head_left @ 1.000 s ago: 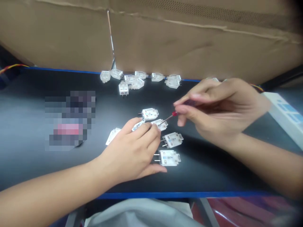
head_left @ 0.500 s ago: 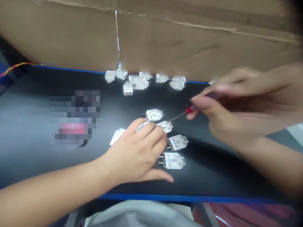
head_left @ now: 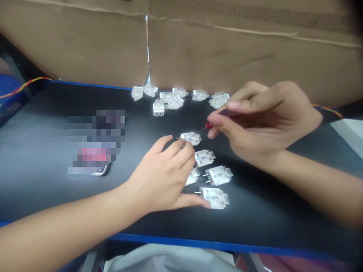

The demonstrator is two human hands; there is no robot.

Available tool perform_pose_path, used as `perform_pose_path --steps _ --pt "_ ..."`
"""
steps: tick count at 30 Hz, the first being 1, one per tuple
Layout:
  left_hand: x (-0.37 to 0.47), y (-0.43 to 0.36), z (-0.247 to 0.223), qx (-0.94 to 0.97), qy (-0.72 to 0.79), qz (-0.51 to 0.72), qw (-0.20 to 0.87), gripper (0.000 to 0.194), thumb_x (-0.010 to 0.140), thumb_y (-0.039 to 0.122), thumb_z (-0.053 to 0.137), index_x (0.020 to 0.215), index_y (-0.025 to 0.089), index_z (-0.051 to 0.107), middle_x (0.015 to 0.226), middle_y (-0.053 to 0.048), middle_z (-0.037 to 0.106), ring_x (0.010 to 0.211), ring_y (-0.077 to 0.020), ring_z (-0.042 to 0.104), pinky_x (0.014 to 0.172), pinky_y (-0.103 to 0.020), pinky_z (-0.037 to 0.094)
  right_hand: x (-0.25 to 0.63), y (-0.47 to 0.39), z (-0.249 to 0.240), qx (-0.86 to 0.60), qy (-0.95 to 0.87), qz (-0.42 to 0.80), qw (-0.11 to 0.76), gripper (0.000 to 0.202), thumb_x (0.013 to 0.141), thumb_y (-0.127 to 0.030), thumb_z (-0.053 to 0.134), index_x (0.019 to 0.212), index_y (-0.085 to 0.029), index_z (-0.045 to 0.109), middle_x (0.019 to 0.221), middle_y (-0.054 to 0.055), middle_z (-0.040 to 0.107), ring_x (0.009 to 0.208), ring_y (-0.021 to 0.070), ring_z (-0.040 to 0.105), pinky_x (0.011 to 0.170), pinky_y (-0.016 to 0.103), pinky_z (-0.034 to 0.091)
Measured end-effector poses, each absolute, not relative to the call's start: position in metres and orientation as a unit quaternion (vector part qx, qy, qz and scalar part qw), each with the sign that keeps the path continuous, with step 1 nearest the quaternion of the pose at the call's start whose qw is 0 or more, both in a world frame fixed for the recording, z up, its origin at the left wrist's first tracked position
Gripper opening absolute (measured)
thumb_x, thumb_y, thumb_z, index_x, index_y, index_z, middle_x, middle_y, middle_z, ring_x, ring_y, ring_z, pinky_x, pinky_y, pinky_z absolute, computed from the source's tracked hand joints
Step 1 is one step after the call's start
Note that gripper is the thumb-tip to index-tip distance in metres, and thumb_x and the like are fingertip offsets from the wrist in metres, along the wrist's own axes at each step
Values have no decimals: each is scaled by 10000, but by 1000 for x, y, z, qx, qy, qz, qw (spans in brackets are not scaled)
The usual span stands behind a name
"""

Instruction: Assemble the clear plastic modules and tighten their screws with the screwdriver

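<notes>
A small screwdriver (head_left: 208,126) with a red collar is pinched in the right hand (head_left: 263,121) between thumb and forefinger, the grip clenched on its handle, most of which is covered by the fingers. The thin shaft is angled down and to the left so that its tip is brought to the uppermost white plug part (head_left: 191,138) in the near cluster; whether the tip is actually seated in a screw cannot be told, since the picture is soft there.

The left hand (head_left: 167,177) is laid flat on the black counter (head_left: 42,158), palm down, its grip released and nothing grasped; its fingertips are pressed against the near edge of that same part, apparently to keep it from sliding under the tool. Three more parts are set in a loose row just beside the hand: one (head_left: 204,157) below the worked piece, another (head_left: 219,175) lower right, and a third (head_left: 214,197) touching the thumb tip. A further piece (head_left: 193,176) is half hidden under the fingers.

A heap of clear and white housings (head_left: 176,99) is gathered at the far edge, well apart from the hands, against a cardboard sheet (head_left: 198,49). A pixelated patch (head_left: 96,141) covers something on the left of the counter, with only a phone-like corner showing. Red and yellow wires (head_left: 22,87) are cut off at the left border.
</notes>
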State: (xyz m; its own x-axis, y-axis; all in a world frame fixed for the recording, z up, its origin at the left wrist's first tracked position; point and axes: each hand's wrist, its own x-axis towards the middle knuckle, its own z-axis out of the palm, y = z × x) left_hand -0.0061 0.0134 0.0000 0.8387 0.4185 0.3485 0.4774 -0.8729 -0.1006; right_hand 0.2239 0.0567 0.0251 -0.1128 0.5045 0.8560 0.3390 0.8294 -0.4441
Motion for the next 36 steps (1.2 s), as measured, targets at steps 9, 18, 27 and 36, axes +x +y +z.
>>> perform_pose_path --steps 9,18,27,36 --pt "-5 15 -1 -953 -238 -165 86 902 1046 878 468 1224 55 791 1350 -174 774 1238 -339 698 1178 -527 414 227 51 26 -336 -736 117 576 235 825 -173 928 913 -332 781 892 -15 789 667 225 776 489 394 677" --pt "-5 15 0 -954 -238 -164 73 865 1072 848 449 1224 68 790 1348 -162 776 1226 -332 701 1165 -513 425 219 56 26 -308 -741 91 590 335 765 -145 958 955 -389 829 828 -31 768 589 216 740 420 376 630" --pt "-5 17 2 -957 -239 -154 64 845 1082 812 489 1268 37 770 1370 -169 766 1264 -336 689 1163 -510 412 218 66 31 -282 -712 140 627 312 747 -81 921 819 -311 723 749 -44 720 510 184 699 340 327 566" --pt "-6 18 1 -959 -236 -146 53 797 1102 764 502 1314 30 731 1409 -189 741 1282 -343 667 1157 -497 418 213 65 20 -267 -709 81 648 308 745 -134 981 813 -278 718 746 -26 720 531 182 712 339 303 563"
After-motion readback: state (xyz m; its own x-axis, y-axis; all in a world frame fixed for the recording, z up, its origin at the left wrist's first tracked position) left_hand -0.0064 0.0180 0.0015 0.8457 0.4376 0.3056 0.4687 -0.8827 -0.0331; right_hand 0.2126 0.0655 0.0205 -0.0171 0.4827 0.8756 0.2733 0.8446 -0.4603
